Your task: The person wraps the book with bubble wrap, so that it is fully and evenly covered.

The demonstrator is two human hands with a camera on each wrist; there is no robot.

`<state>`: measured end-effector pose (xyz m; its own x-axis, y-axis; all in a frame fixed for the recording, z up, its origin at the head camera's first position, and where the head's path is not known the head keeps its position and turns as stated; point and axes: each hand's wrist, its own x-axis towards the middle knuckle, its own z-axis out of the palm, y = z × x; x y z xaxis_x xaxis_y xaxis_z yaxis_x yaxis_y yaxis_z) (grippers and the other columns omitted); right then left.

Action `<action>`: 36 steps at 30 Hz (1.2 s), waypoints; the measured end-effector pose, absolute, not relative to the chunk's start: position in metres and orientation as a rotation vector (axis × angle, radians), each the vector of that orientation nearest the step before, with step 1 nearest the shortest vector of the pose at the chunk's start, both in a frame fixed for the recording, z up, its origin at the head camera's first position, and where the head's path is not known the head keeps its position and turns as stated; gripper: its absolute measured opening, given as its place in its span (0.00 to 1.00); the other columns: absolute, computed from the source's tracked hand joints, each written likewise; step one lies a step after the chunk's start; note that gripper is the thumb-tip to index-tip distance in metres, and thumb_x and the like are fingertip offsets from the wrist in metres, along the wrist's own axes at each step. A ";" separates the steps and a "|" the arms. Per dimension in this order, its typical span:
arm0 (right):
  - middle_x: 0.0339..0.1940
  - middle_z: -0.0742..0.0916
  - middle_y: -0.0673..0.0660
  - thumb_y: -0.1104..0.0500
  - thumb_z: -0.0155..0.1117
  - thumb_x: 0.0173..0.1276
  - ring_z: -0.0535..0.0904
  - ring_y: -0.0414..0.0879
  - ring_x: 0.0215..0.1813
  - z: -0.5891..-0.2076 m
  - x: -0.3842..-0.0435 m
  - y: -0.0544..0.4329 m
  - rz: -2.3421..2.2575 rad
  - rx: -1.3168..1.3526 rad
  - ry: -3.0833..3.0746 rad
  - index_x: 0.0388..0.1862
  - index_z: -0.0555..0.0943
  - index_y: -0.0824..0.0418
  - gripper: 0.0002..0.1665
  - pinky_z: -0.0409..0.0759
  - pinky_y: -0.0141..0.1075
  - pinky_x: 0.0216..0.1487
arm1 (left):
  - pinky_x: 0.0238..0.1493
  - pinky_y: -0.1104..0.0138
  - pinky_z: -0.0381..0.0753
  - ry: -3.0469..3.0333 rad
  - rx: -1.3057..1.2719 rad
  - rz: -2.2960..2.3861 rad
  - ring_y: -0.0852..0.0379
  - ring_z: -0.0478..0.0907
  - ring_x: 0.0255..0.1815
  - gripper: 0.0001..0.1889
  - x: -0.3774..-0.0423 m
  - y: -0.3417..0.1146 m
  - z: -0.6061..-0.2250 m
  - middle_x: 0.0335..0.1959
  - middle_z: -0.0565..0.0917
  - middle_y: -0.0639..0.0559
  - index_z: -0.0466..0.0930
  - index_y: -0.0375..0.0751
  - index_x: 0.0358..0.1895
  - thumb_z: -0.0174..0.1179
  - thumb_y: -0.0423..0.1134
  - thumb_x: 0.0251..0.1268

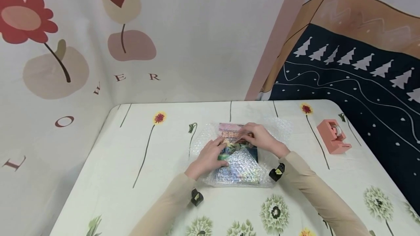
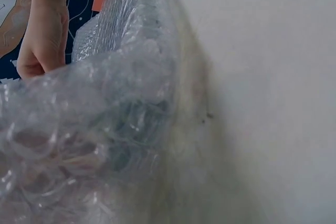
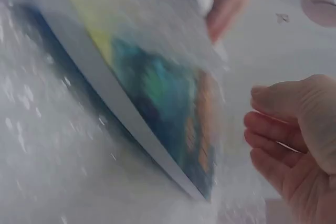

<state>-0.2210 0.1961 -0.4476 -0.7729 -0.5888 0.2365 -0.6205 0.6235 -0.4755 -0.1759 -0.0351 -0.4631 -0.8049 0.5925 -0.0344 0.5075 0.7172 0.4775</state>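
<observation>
A book point(image 1: 252, 153) with a colourful cover lies on a sheet of bubble wrap point(image 1: 239, 166), and a folded flap of the wrap covers its lower part. My left hand point(image 1: 209, 157) rests on the wrap at the book's left side, fingers extended and thumb spread. In the right wrist view, the book's cover point(image 3: 157, 93) and pale page edge show through the wrap. My right hand point(image 1: 260, 138) hovers over the book's upper right. Seen close, that hand point(image 3: 304, 135) has loosely bent fingers, with a gap to the thumb and nothing visible between them.
A pink tape dispenser point(image 1: 331, 137) with a roll of tape stands at the right of the table. The flower-patterned tablecloth point(image 1: 108, 170) spreads around the wrap. Printed cloth point(image 1: 203, 39) hangs behind the table, and a dark tree-patterned one point(image 1: 354, 83) is at the right.
</observation>
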 end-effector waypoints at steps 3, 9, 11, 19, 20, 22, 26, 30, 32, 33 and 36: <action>0.44 0.83 0.61 0.69 0.63 0.62 0.79 0.54 0.45 -0.443 -0.220 0.207 0.881 0.931 -2.713 0.46 0.81 0.66 0.13 0.79 0.47 0.44 | 0.71 0.52 0.48 2.740 0.889 0.681 0.44 0.54 0.71 0.39 -0.176 -0.034 -0.463 0.70 0.60 0.38 0.67 0.31 0.64 0.69 0.48 0.50; 0.49 0.80 0.68 0.72 0.62 0.59 0.74 0.61 0.54 -0.437 -0.216 0.235 0.829 0.601 -2.612 0.49 0.79 0.71 0.16 0.74 0.53 0.53 | 0.71 0.52 0.49 2.749 0.885 0.681 0.44 0.55 0.71 0.38 -0.177 -0.033 -0.464 0.69 0.61 0.39 0.68 0.31 0.63 0.69 0.48 0.50; 0.51 0.79 0.69 0.73 0.61 0.58 0.73 0.63 0.55 -0.438 -0.215 0.246 0.816 0.462 -2.590 0.49 0.78 0.72 0.18 0.73 0.54 0.54 | 0.71 0.52 0.49 2.751 0.878 0.677 0.44 0.56 0.70 0.38 -0.177 -0.033 -0.464 0.69 0.61 0.39 0.68 0.31 0.63 0.69 0.48 0.50; 0.52 0.77 0.74 0.70 0.61 0.60 0.71 0.66 0.56 -0.445 -0.208 0.282 0.798 0.097 -2.618 0.52 0.75 0.75 0.20 0.71 0.56 0.53 | 0.70 0.52 0.51 2.754 0.867 0.684 0.43 0.57 0.70 0.38 -0.178 -0.033 -0.464 0.69 0.62 0.39 0.69 0.31 0.62 0.70 0.48 0.49; 0.52 0.77 0.74 0.70 0.60 0.61 0.72 0.67 0.55 -0.445 -0.207 0.284 0.809 0.079 -2.632 0.53 0.74 0.76 0.20 0.72 0.57 0.53 | 0.70 0.52 0.51 2.753 0.865 0.688 0.43 0.57 0.70 0.38 -0.178 -0.033 -0.464 0.69 0.62 0.39 0.69 0.31 0.62 0.70 0.48 0.49; 0.51 0.77 0.75 0.70 0.60 0.61 0.73 0.67 0.54 -0.445 -0.204 0.288 0.834 0.053 -2.650 0.53 0.74 0.77 0.20 0.73 0.57 0.51 | 0.70 0.52 0.51 2.750 0.865 0.697 0.43 0.57 0.70 0.38 -0.178 -0.033 -0.464 0.69 0.62 0.39 0.69 0.31 0.62 0.70 0.48 0.49; 0.49 0.78 0.76 0.72 0.59 0.61 0.75 0.67 0.50 -0.447 -0.202 0.292 0.874 0.022 -2.662 0.52 0.74 0.78 0.19 0.75 0.56 0.49 | 0.70 0.52 0.51 2.745 0.862 0.713 0.43 0.58 0.69 0.38 -0.178 -0.034 -0.465 0.69 0.62 0.39 0.69 0.32 0.63 0.70 0.48 0.49; 0.46 0.79 0.75 0.72 0.59 0.61 0.77 0.65 0.47 -0.449 -0.203 0.293 0.919 -0.019 -2.658 0.52 0.74 0.78 0.19 0.77 0.53 0.47 | 0.70 0.53 0.51 2.742 0.854 0.718 0.43 0.59 0.69 0.38 -0.178 -0.034 -0.467 0.69 0.62 0.40 0.69 0.32 0.63 0.70 0.48 0.49; 0.45 0.80 0.75 0.71 0.58 0.62 0.77 0.64 0.45 -0.450 -0.204 0.293 0.945 -0.047 -2.663 0.52 0.74 0.78 0.19 0.78 0.52 0.45 | 0.70 0.53 0.52 2.744 0.855 0.718 0.42 0.59 0.68 0.38 -0.178 -0.034 -0.467 0.69 0.62 0.40 0.69 0.32 0.63 0.70 0.48 0.49; 0.44 0.80 0.74 0.71 0.58 0.62 0.78 0.63 0.44 -0.450 -0.204 0.294 0.960 -0.065 -2.666 0.52 0.74 0.77 0.19 0.79 0.50 0.44 | 0.70 0.53 0.53 2.746 0.856 0.719 0.42 0.60 0.68 0.38 -0.178 -0.034 -0.467 0.69 0.62 0.40 0.69 0.32 0.63 0.70 0.48 0.49; 0.40 0.82 0.71 0.68 0.58 0.63 0.78 0.58 0.39 -0.449 -0.206 0.296 0.980 -0.123 -2.705 0.52 0.75 0.76 0.19 0.78 0.41 0.36 | 0.69 0.53 0.54 2.746 0.858 0.726 0.42 0.61 0.67 0.38 -0.178 -0.034 -0.467 0.69 0.62 0.40 0.69 0.32 0.63 0.70 0.48 0.49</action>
<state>-0.2055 0.2962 -0.4489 -0.9622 0.1671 0.2149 -0.0093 0.7687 -0.6396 -0.1780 -0.0340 -0.4668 -0.8187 0.5738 -0.0204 0.4888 0.7151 0.4997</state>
